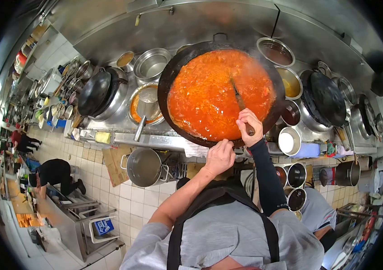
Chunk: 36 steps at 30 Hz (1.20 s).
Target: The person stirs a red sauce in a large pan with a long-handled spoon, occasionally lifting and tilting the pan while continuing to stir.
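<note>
A large black wok point(166, 108) full of bubbling orange-red sauce point(214, 90) with bits in it sits on the range before me. My right hand point(250, 127) is closed around the wooden grip of a stirring tool point(242, 104). Its dark metal shaft slants into the sauce, which hides the far end. At the wok's near edge, my left hand point(220, 157) has its fingers curled on the rim. A white cloth point(195, 149) lies just left of that hand, against the wok.
Left of the wok stand a pot with a ladle point(141, 128) and a steel bowl point(151, 64). Sauce pots point(289, 83) and another black wok point(328, 96) are on the right. A stockpot point(143, 167) stands below the counter. One person point(54, 175) bends at the left; another point(315, 211) is close behind right.
</note>
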{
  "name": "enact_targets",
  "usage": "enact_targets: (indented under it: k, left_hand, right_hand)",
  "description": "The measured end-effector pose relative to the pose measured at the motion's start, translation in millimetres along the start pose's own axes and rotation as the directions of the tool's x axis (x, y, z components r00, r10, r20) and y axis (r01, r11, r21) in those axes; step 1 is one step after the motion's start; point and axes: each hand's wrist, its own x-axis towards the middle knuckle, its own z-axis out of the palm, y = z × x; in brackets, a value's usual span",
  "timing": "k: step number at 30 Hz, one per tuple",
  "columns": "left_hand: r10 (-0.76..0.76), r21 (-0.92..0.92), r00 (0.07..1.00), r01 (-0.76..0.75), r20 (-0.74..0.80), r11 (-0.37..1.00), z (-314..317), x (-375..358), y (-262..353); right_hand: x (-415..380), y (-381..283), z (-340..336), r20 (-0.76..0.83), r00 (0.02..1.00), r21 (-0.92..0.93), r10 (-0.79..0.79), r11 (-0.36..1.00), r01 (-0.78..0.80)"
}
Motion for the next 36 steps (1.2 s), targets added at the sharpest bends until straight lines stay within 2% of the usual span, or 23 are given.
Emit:
enact_targets:
  k: [3,6,20,21,24,26,28,31,32,36]
  left_hand:
    - [-0.010,0.005,1.000,0.010,0.013,1.000,-3.1,2.3,2.0]
    - [-0.012,-0.003,1.000,0.012,0.026,1.000,-6.0,4.2,1.9]
    - [0.007,-0.057,0.999,-0.004,0.048,0.998,-6.8,2.0,-1.9]
    - [0.011,-0.062,0.999,-0.008,0.045,0.998,-6.9,1.9,-2.2]
    - [0.014,-0.083,0.999,-0.011,0.041,0.996,-8.6,3.1,-1.5]
    - [0.010,-0.086,0.999,-0.006,0.046,0.996,-8.5,2.8,-1.1]
    - [0.007,-0.084,0.999,-0.003,0.044,0.996,-8.7,2.9,-0.8]
    - [0.006,-0.077,0.999,-0.003,0.034,0.997,-7.7,4.4,0.6]
    - [0.005,-0.074,0.999,-0.002,0.036,0.997,-7.0,4.3,0.0]
    - [-0.009,-0.062,0.998,0.013,0.054,0.998,-8.9,6.6,0.8]
  right_hand:
    - [-9.9,-15.3,-8.5,-0.013,1.000,0.000,0.020,1.000,-0.020]
    - [-22.4,-36.9,-18.1,-0.036,0.996,0.081,0.080,0.994,-0.077]
    - [-62.2,-155.4,-78.5,0.004,0.975,0.190,0.222,0.957,-0.218]
    - [-63.1,-159.7,-84.7,0.015,0.977,0.208,0.215,0.955,-0.213]
    - [-62.8,-170.9,-92.8,-0.082,0.973,0.370,0.214,0.913,-0.169]
    - [-57.8,-180.3,-82.6,-0.260,0.936,0.479,0.238,0.873,-0.089]
    - [-46.7,-186.9,-78.6,-0.373,0.899,0.461,0.229,0.887,-0.034]
    - [-40.6,-175.7,-64.0,-0.381,0.908,0.474,0.174,0.880,0.030]
    - [-39.0,-166.2,-57.2,-0.352,0.930,0.438,0.112,0.897,0.058]
    - [-30.9,-140.4,-28.6,-0.310,0.945,0.357,0.107,0.934,0.011]
